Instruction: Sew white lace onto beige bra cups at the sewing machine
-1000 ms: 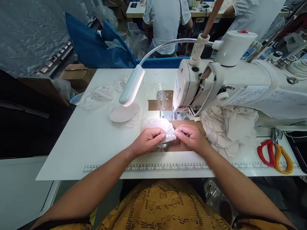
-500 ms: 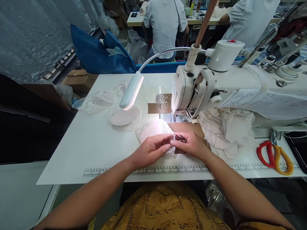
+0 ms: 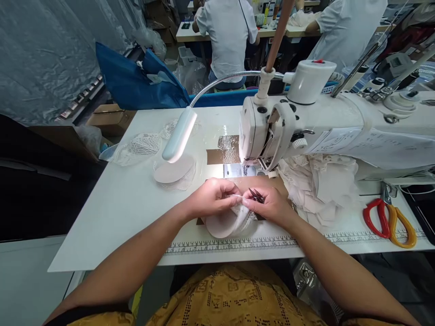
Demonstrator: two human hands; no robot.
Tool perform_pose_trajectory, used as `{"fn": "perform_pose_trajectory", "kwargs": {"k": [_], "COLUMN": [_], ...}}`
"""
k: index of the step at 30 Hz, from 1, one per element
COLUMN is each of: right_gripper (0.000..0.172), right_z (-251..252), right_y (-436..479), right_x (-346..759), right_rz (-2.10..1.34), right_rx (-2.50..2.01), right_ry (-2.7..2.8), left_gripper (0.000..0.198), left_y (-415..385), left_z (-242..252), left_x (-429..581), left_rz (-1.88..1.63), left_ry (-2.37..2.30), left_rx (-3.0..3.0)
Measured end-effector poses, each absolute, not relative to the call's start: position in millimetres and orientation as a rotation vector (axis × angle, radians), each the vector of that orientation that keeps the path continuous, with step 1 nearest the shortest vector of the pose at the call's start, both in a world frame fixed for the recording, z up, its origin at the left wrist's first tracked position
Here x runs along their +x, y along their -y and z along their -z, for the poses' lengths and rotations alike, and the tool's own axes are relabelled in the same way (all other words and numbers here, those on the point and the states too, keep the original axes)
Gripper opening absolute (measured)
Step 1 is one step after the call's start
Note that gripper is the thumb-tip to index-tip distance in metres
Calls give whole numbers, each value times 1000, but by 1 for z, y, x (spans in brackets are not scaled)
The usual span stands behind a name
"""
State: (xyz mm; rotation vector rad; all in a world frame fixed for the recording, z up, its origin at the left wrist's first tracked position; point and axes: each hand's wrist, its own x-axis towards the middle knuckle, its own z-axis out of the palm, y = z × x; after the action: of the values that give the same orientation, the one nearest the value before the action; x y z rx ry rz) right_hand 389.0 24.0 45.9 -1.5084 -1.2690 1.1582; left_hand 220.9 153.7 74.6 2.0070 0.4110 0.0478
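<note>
White lace piece (image 3: 221, 225) droops just under left grip (image 3: 215, 197) and right grip (image 3: 270, 204) — both pinching its edge. Dark snips (image 3: 256, 195) tucked in the right could totally nick it if they slip.

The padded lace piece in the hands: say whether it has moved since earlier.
Yes, toward the printed ruler: the padded lace piece now sits close to it, whereas earlier it lay farther off, nearer the sewing machine.
</note>
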Motion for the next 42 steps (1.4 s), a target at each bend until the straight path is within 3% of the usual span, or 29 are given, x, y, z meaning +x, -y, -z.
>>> {"fn": "perform_pose_trajectory", "kwargs": {"k": [7,23,28,34,38,42], "right_gripper": [13,24,16,32,26,30], "right_z": [-46,-46,-44,-47,-51,-51], "right_y": [-25,-28,-25,-16,-15,-16], "right_x": [391,391,393,398,392,384], "right_rz": [-1089,-1023,-973,-762,-569,-386], "right_rx": [-1539,-1568,-1584,-1585,-1622,-1687], "right_ry": [1219,1291,1225,1333,1541,1634], "left_gripper": [23,28,24,24,27,28], "left_y": [-158,-157,-156,-156,-156,-155], "left_z": [-64,-55,-56,-55,-53,-53], "left_x": [217,218,221,221,220,219], "left_rz": [-29,-131,-89,-121,-148,-169], "left_ry": [-461,-488,-507,-578,-592,-589], "left_rx": [1695,1462,1390,1318,1326,1340]}}
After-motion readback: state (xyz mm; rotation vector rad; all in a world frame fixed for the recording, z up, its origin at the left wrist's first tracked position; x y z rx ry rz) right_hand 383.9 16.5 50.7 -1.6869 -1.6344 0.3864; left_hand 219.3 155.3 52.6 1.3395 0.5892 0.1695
